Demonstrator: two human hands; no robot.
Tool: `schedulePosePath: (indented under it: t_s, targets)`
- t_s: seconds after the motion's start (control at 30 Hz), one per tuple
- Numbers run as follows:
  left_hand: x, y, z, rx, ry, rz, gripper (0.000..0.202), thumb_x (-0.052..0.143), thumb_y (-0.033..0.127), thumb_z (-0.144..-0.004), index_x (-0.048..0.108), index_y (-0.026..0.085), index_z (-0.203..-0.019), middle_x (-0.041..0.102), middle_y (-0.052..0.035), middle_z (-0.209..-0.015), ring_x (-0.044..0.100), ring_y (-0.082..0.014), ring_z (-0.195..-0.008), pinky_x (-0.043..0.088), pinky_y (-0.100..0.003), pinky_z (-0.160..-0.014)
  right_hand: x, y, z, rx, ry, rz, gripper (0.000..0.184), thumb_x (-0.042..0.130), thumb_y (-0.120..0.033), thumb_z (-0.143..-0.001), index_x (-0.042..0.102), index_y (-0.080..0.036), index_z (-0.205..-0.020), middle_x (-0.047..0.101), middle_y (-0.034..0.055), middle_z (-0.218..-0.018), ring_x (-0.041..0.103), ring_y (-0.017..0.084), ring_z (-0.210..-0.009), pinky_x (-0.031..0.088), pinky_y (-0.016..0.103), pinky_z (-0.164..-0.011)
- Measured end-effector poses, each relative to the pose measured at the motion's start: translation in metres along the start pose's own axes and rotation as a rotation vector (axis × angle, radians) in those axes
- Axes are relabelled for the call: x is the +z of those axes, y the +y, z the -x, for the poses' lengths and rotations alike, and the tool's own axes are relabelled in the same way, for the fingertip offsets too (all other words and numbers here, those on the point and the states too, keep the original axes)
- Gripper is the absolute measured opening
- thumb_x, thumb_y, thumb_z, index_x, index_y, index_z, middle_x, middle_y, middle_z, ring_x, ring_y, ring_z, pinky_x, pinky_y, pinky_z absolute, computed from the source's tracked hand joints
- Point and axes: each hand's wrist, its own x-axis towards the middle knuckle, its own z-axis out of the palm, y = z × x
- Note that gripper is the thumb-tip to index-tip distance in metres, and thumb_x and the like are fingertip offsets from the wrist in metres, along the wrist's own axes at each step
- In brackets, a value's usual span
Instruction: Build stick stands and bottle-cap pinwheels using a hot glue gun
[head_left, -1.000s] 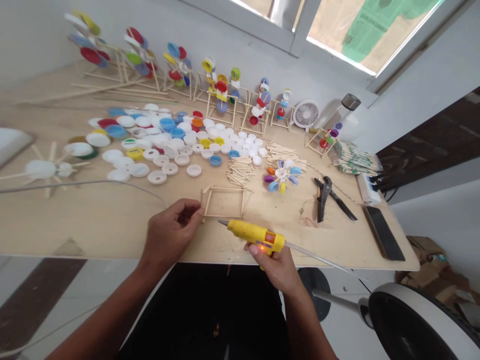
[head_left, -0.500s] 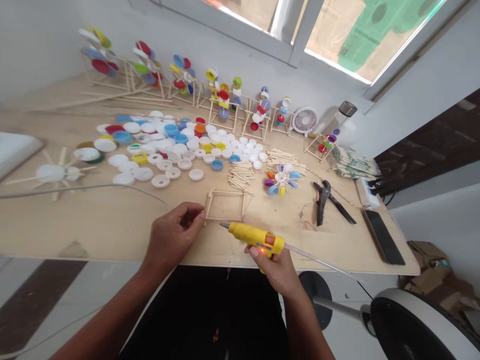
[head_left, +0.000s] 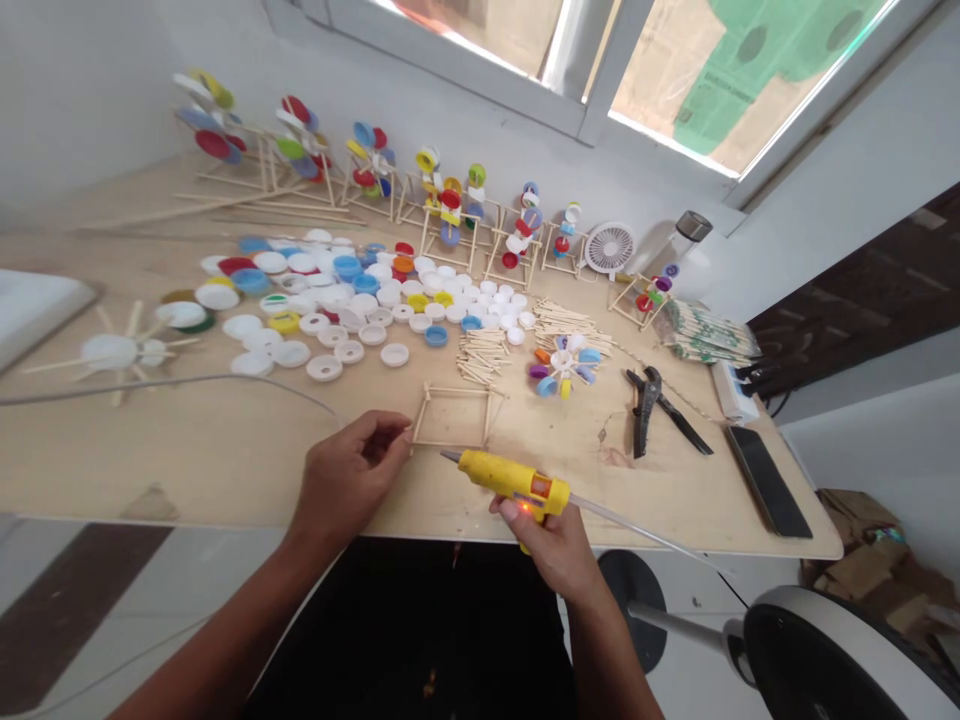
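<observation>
Head view: right hand (head_left: 553,545) clamped round hot-glue gun (head_left: 499,472), nozzle (head_left: 451,456) near stick frame (head_left: 450,444); left hand (head_left: 352,472) pinching frame's near left corner. Frame on tabletop (head_left: 247,455), near short sticks (head_left: 481,355) and bottle caps (head_left: 366,284).

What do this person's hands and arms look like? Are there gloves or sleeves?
The left hand and right hand are bare: no gloves, rings or watch that I can see. No sleeves show on the forearms. The clothing between them is black.
</observation>
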Motion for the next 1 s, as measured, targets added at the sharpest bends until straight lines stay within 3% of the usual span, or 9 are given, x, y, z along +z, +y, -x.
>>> schedulePosePath:
  t_s: [0.83,1.0]
  targets:
    - [0.0018,0.0008,0.0006,0.029,0.030,-0.029,0.022,0.057,0.044,-0.077,0.066,0.024,-0.083,0.071,0.0011,-0.071,0.065,-0.0156,-0.061,0.053,-0.027,-0.063,0.0007,0.0009,0.0006,-0.002,0.011,-0.002,0.032,0.066,-0.051,-0.085,0.071,-0.019,-0.090,0.063,0.0034,-0.081,0.057,0.016,-0.073,0.048,0.027,-0.066]
    - [0.0009,0.0033,0.0009,0.024,0.029,-0.022,0.024,0.056,0.044,-0.077,0.066,0.023,-0.082,0.071,0.0003,-0.071,0.065,-0.0159,-0.061,0.053,-0.027,-0.062,0.0069,-0.0058,-0.0009,0.006,0.078,-0.036,0.032,0.068,-0.051,-0.084,0.071,-0.019,-0.087,0.066,0.0038,-0.080,0.061,0.018,-0.074,0.050,0.029,-0.067]
